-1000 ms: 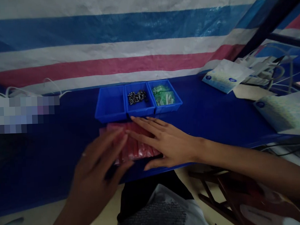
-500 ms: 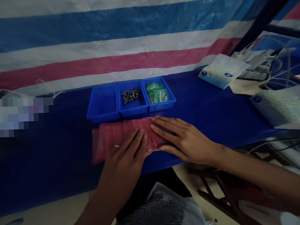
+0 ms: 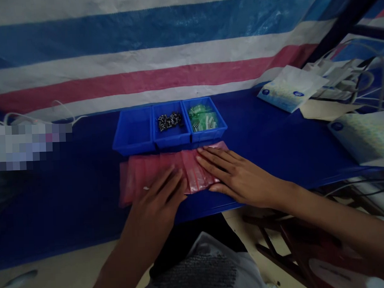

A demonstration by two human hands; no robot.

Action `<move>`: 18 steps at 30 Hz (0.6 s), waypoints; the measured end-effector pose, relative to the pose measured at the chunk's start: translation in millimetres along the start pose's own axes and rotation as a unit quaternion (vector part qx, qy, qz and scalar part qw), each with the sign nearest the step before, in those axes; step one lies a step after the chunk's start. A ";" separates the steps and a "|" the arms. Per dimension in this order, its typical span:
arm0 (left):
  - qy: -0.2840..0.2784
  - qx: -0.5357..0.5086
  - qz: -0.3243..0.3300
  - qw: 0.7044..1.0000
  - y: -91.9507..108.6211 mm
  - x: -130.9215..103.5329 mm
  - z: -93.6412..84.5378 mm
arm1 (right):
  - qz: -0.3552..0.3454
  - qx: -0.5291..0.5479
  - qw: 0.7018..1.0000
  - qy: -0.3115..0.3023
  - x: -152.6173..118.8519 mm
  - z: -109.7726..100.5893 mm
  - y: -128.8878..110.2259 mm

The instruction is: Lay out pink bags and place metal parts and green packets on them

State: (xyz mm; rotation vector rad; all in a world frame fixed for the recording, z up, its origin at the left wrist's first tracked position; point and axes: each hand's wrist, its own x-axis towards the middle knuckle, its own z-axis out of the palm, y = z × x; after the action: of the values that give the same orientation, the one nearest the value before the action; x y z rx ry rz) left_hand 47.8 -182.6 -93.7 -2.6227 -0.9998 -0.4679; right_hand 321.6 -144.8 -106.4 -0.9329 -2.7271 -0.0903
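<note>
A row of overlapping red, see-through plastic bags (image 3: pixel 193 174) lies fanned out along the front of the blue table. My left hand (image 3: pixel 159 197) rests on the middle of the row, palm down, fingers stretched out. Over the right end lies my right hand (image 3: pixel 235 174), flat with its fingers extended and its thumb along the lower edge. Both hands press on the bags without gripping any, and they cover parts of the row.
Behind the bags stand three joined blue bins (image 3: pixel 133 148). Small dark metallic pieces (image 3: pixel 170 121) fill part of the middle one; green plastic packets and pale pieces (image 3: pixel 203 117) lie in the right one. Tissue packs (image 3: pixel 292 88) and white cables sit at the right.
My hands have moved slightly apart. The bags under them are flatter and more spread out, the row's right end reaching farther right. The view has shifted a little.
</note>
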 end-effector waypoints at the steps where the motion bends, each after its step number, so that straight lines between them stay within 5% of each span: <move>1: 0.005 0.002 -0.005 1.000 -1.0 -0.9 1.9 | 0.003 0.002 1.000 -0.001 1.9 0.4 -0.1; 6: 0.023 -0.012 -0.025 0.999 -0.3 -2.1 -1.0 | 0.005 -0.011 1.000 0.013 16.7 -2.3 -5.7; 13: 0.050 -0.053 -0.078 0.994 -35.7 -43.0 -18.9 | -0.056 0.008 0.998 -0.003 41.2 -2.1 -23.1; 18: 0.085 -0.106 -0.138 0.981 -41.1 -44.8 -19.0 | -0.079 0.032 0.996 0.017 70.2 -2.4 -40.6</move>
State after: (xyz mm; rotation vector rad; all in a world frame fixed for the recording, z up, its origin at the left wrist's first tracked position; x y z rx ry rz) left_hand -15.5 -186.7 -88.0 -2.5755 -1.3261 -0.8940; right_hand 243.9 -135.6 -84.8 -0.6911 -2.7510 -0.0466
